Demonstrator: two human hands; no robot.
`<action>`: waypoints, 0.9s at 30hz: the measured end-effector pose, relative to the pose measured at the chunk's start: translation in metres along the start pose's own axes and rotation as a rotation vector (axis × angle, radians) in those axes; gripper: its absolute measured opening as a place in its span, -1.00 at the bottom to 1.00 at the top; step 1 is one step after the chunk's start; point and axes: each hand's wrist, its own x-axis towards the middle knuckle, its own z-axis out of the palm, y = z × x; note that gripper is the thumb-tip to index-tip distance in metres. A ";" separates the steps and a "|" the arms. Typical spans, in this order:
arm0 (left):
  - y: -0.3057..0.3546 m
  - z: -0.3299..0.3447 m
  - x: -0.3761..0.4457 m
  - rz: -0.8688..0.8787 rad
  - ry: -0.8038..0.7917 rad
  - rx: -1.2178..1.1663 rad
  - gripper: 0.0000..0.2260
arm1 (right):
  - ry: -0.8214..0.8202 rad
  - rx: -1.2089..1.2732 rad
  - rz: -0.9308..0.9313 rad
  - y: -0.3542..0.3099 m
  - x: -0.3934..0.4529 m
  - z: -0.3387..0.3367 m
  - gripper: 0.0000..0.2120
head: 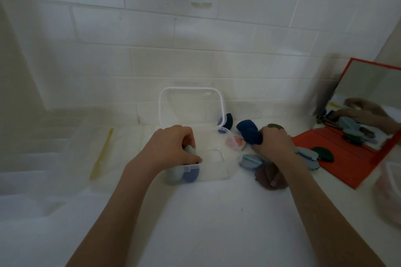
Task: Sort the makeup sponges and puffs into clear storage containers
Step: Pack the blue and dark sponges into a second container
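A clear plastic container (219, 171) sits open on the white counter, its hinged lid (191, 93) standing up behind it. My left hand (171, 147) reaches into the container's left side and grips a pale green sponge (189, 149). A pale blue puff (174, 175) and a dark blue puff (191, 174) lie in the container's near left corner. My right hand (273, 145) grips a navy blue sponge (249, 132) just right of the container. Pink puffs (233, 144), a light blue puff (249, 161) and a brown puff (269, 178) lie around it.
An orange-framed folding mirror (338, 158) stands open at the right, with a dark green puff (323, 154) and a grey-blue puff (308, 154) on its base. A yellow stick (102, 154) lies at the left. Another navy puff (229, 120) lies behind the container. A tiled wall backs the counter.
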 end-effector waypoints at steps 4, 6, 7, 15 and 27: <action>0.001 -0.001 0.000 -0.001 -0.006 -0.006 -0.71 | -0.010 0.225 -0.018 -0.007 -0.003 -0.015 -0.77; 0.001 -0.001 0.000 -0.002 -0.009 -0.005 -0.71 | 0.031 0.422 -0.096 -0.011 -0.004 -0.035 -0.75; 0.001 -0.001 0.000 0.000 -0.011 -0.002 -0.71 | 0.059 0.519 -0.159 -0.016 -0.008 -0.048 -0.72; 0.001 -0.002 0.000 -0.007 -0.020 0.001 -0.70 | -0.104 0.596 -0.552 -0.079 -0.057 -0.086 -0.70; 0.003 -0.002 -0.001 0.004 -0.025 -0.008 -0.71 | -0.116 0.258 -0.560 -0.098 -0.040 -0.038 -0.76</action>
